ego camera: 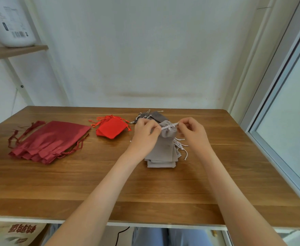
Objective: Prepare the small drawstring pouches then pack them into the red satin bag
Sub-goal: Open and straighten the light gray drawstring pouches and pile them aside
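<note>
Grey pouch (168, 132), mouth gathered, white cords taut between both hands.

A wooden table (56, 183) stands by a window (296, 103), with a white tub (10, 23) on a shelf (16, 51).

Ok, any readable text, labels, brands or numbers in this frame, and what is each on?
White plastic tub on the wooden shelf: a barcode and small printed lines, too blurred to read.
Pale printed bag under the wooden table: large red characters, upside down in this view, not legible.
Grey fabric pouches, bright red pouches, dark red satin bags: no print visible.
</note>
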The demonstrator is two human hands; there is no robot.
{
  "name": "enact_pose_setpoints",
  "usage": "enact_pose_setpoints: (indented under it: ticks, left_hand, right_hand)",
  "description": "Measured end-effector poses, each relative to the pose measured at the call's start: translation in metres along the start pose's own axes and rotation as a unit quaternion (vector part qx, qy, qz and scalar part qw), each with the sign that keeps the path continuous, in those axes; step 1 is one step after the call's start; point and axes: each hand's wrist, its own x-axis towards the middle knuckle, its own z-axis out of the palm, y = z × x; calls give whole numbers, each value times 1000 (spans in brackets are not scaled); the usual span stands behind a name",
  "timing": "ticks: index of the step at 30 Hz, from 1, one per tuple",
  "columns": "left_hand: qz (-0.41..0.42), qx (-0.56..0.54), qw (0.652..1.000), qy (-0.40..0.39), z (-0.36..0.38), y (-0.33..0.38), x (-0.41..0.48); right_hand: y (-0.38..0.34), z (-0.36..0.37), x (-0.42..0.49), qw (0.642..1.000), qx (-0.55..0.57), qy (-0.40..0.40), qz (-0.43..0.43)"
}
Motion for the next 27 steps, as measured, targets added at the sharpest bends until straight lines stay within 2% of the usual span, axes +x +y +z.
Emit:
enact_pose_setpoints:
  ticks: [4,9,12,15,17,20,27]
  left_hand:
    - [-24,-58,998,-14,-3,4,3]
    - [-39,-54,997,40,7,11,4]
    - [-56,-73,994,51,10,14,5]
    - [-60,-122,991,3,9,16,0]
    - [-26,-103,994,-33,10,14,-2]
    - [3,-89,996,-14,12,8,-1]
    - [-5,-29,999,23,13,9,0]
  right_hand:
    - [-5,-9,2,995,83,-57,13]
    - [-8,-9,-5,992,72,-107,16]
    - [-10,-9,-8,994,66,-91,6]
    - [-12,-10,-9,991,110,-77,4]
    - [-13,-10,-10,989,126,-79,-2]
    - [-17,-6,-11,992,104,-63,-31]
    - [-17,2,-16,990,-45,-12,-136]
